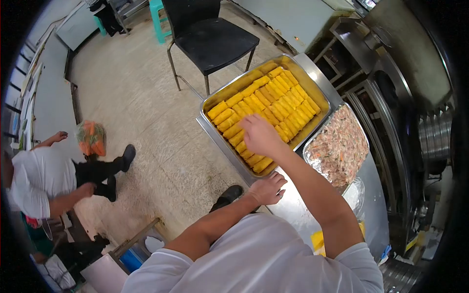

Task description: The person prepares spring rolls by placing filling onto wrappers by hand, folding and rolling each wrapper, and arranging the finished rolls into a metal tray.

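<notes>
A deep metal tray (318, 128) holds rows of yellow rolls (281, 105) packed side by side. Over the lower left part of these rolls is my right hand (262, 136), its fingers bent and drawn together; whatever is between them is hidden. My left hand (268, 189) is just below the tray's near corner, fingers loosely bent and apart, with nothing visible in it. Beside the tray on the right, a shallower tray (307, 155) is filled with a pinkish chopped mixture (339, 146) with orange and green bits.
Both trays stand on a metal table (373, 195). A black chair (215, 44) is beyond the big tray. At the left is another person (41, 180) beside a plastic bag of carrots and greens (91, 138). Yellow material (318, 240) lies under my right arm. Metal equipment (386, 97) lines the right.
</notes>
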`<state>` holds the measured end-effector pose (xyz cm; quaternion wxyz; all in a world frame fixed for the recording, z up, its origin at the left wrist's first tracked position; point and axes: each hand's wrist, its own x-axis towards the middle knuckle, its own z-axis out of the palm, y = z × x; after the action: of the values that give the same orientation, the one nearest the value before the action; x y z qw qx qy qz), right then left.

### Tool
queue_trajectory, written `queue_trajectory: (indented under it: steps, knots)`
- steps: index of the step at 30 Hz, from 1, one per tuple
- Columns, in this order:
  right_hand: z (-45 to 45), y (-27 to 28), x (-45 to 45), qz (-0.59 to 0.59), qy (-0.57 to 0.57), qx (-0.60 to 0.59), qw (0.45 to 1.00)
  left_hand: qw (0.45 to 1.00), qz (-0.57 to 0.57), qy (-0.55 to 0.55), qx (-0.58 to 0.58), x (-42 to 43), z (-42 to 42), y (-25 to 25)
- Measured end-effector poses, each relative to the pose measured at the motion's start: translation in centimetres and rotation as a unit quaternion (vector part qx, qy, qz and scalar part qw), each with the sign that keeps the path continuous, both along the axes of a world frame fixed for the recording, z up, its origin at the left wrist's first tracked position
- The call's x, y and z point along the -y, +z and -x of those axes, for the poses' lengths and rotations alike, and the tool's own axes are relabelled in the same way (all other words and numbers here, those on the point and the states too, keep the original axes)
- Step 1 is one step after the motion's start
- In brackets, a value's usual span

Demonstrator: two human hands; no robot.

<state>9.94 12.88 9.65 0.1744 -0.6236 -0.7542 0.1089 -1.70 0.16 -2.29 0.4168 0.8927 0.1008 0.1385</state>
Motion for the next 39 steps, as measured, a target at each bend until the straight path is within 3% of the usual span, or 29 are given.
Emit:
queue_trajectory:
  steps: [4,9,19,28,34,37,39]
  knots:
    - [1.1,-0.2,-6.2,0.005,0.05,0.003,0.999,1.0,-0.009,0.003,-0.027,0.0,0.1,0.6]
    - [2.2,-1.6,-10.4,0.085,0.09,0.113,0.986,0.999,-0.008,0.034,0.006,0.5,0.0,-0.2]
    - [3.0,-0.4,-12.5,0.167,0.117,0.211,0.956,1.0,-0.001,0.024,-0.003,0.1,0.2,0.3]
    - [2.9,0.3,-12.5,0.207,0.14,0.206,0.946,0.999,-0.006,0.042,0.002,0.3,0.4,0.4]
    - [2.3,-0.5,-12.1,0.184,0.105,0.092,0.973,0.999,0.001,0.035,-0.022,0.3,0.5,0.7]
    - [1.0,-0.7,-11.5,0.104,0.087,0.013,0.991,0.999,0.007,0.034,-0.027,0.4,0.4,0.5]
    - [-0.1,-0.1,-11.4,0.132,-0.033,-0.053,0.989,0.999,0.016,0.032,-0.033,0.5,0.3,0.4]
